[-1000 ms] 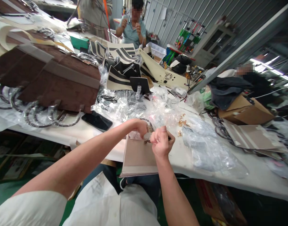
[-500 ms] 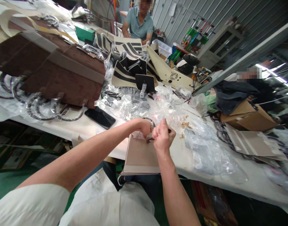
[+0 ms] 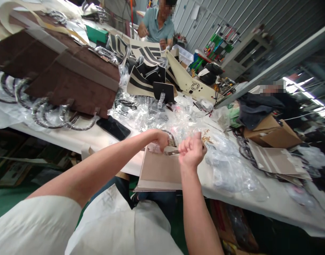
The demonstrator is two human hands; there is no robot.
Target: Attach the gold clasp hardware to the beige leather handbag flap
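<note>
A taupe, flat bag piece (image 3: 157,171) lies at the table's front edge, its lower part hanging over my lap. At its far edge my left hand (image 3: 161,140) has its fingers closed around the edge by a dark, plastic-wrapped curved handle (image 3: 172,136). My right hand (image 3: 192,150) is a fist around a metal hand tool (image 3: 173,153), thumb up. The tool's narrow metal end points left, to the handle's base near my left fingers. Its exact kind is hidden by the fist.
Brown bag pieces with wrapped handles (image 3: 79,79) are stacked at left, beside a black phone (image 3: 113,128). Crumpled clear plastic (image 3: 234,170) and small gold hardware (image 3: 207,137) lie to the right. Across the table sits a person (image 3: 158,28). A cardboard box (image 3: 271,132) stands far right.
My right hand has moved slightly right, away from my left hand, showing more of the tool. My left hand has stayed at the edge, its wrist a little higher.
</note>
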